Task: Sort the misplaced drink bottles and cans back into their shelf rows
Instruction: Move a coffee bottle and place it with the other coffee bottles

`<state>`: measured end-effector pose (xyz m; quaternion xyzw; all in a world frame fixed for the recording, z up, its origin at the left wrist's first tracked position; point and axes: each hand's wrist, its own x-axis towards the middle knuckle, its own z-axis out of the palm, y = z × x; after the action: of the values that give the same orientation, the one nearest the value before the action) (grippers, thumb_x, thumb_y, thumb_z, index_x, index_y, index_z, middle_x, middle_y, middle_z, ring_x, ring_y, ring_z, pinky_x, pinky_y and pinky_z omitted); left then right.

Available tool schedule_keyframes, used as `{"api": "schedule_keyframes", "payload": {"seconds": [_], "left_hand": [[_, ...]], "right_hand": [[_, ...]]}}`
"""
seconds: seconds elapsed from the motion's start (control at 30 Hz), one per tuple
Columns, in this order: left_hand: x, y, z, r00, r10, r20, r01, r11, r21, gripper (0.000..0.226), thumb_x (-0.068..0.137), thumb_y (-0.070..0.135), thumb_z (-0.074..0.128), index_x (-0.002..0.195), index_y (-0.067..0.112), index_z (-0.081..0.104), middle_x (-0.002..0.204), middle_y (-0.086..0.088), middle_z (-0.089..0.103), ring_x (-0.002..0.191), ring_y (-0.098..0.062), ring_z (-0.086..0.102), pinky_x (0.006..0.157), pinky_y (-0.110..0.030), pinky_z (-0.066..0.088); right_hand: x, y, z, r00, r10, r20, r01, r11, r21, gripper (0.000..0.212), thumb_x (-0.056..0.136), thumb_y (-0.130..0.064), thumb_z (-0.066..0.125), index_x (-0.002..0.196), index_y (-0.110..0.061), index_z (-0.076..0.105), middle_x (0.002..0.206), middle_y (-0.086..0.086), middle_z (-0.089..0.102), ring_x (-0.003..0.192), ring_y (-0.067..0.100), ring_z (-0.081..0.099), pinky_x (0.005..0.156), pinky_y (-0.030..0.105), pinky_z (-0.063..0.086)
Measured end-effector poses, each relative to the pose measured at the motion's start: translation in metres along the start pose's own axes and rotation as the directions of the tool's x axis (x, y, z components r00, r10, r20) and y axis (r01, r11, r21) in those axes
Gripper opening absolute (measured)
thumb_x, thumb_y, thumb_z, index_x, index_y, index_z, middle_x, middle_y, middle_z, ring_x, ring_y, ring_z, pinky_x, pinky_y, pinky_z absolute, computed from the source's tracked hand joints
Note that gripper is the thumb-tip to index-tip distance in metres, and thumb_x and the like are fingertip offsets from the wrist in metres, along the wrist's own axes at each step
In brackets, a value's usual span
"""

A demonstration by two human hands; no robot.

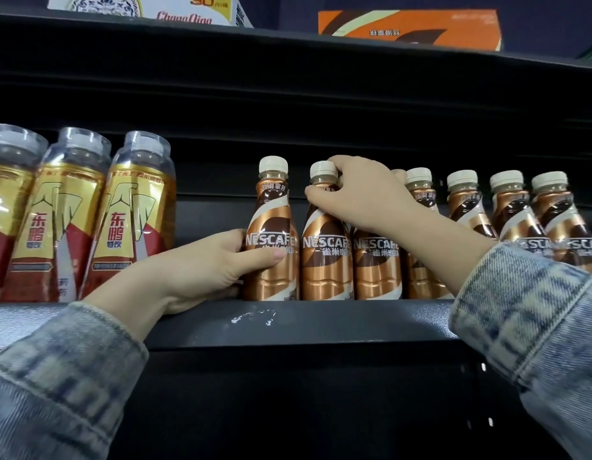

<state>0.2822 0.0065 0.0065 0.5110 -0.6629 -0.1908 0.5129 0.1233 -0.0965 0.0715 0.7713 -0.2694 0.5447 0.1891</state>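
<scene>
A row of bronze Nescafé coffee bottles with white caps stands along the front of a dark shelf (321, 315). My left hand (201, 270) wraps the lower body of the leftmost coffee bottle (273, 227), thumb across its label. My right hand (357, 197) grips the neck of the second coffee bottle (324, 260), fingers curled under its cap. A third coffee bottle (376, 270) stands partly hidden under my right wrist. More coffee bottles (520, 210) continue to the right. Both bottles in my hands rest upright on the shelf.
Three gold-and-red energy drink bottles (128, 220) with clear dust caps stand at the left, with a gap between them and the coffee row. On the shelf above sit a white carton (175, 9) and an orange box (407, 29). Both my sleeves are denim.
</scene>
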Motion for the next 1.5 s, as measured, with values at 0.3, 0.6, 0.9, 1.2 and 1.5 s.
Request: {"api": "schedule_keyframes", "payload": {"seconds": [0.3,0.6,0.9,1.2,1.5], "left_hand": [[0.010,-0.002,-0.003,0.997,-0.015,0.069,0.029,0.981,-0.193,0.032,0.072,0.014,0.071,0.102,0.010,0.060,0.086,-0.006,0.075,0.079,-0.017,0.072,0.069,-0.029,0.059],[0.003,0.004,0.001,0.994,0.063,0.084,-0.071,0.993,0.097,0.035,0.069,0.029,0.069,0.101,0.021,0.061,0.089,0.004,0.076,0.081,-0.009,0.071,0.063,-0.015,0.054],[0.004,0.001,0.000,0.991,0.091,0.099,-0.106,0.983,0.152,0.037,0.069,0.027,0.066,0.105,0.020,0.060,0.094,0.003,0.075,0.084,-0.009,0.071,0.067,-0.014,0.053],[0.002,-0.002,0.000,0.971,0.193,-0.142,-0.137,0.934,0.330,0.076,0.064,0.065,0.066,0.126,0.024,0.048,0.106,0.009,0.068,0.097,-0.006,0.065,0.088,-0.024,0.049],[-0.023,0.008,0.016,0.789,0.443,-0.425,-0.268,0.872,0.410,0.041,0.088,0.033,0.054,0.127,0.022,0.048,0.118,0.008,0.057,0.108,-0.003,0.055,0.087,-0.019,0.046]], "right_hand": [[-0.002,0.000,0.001,1.000,0.027,-0.015,-0.028,0.998,-0.064,0.037,0.082,-0.052,0.050,0.096,-0.018,0.057,0.092,0.001,0.061,0.095,0.025,0.054,0.089,0.043,0.027],[-0.013,-0.001,0.005,0.999,0.038,-0.037,-0.040,0.997,-0.059,0.049,0.088,-0.057,0.045,0.115,-0.016,0.054,0.094,0.001,0.058,0.098,0.024,0.053,0.094,0.043,0.030],[-0.018,-0.006,0.009,0.994,0.094,-0.063,-0.100,0.991,-0.088,0.044,0.091,-0.055,0.043,0.107,-0.015,0.053,0.087,0.000,0.055,0.085,0.019,0.045,0.095,0.044,0.030],[-0.040,-0.007,0.005,0.996,0.074,-0.045,-0.067,0.989,0.135,0.065,0.094,-0.046,0.043,0.149,-0.015,0.027,0.122,-0.001,0.063,0.131,0.018,0.043,0.114,0.049,0.023],[-0.071,-0.020,-0.019,0.999,0.036,0.000,-0.032,0.913,0.406,0.049,0.093,-0.034,0.053,0.141,-0.022,0.044,0.128,0.001,0.061,0.115,0.015,0.055,0.086,0.024,0.042]]}}
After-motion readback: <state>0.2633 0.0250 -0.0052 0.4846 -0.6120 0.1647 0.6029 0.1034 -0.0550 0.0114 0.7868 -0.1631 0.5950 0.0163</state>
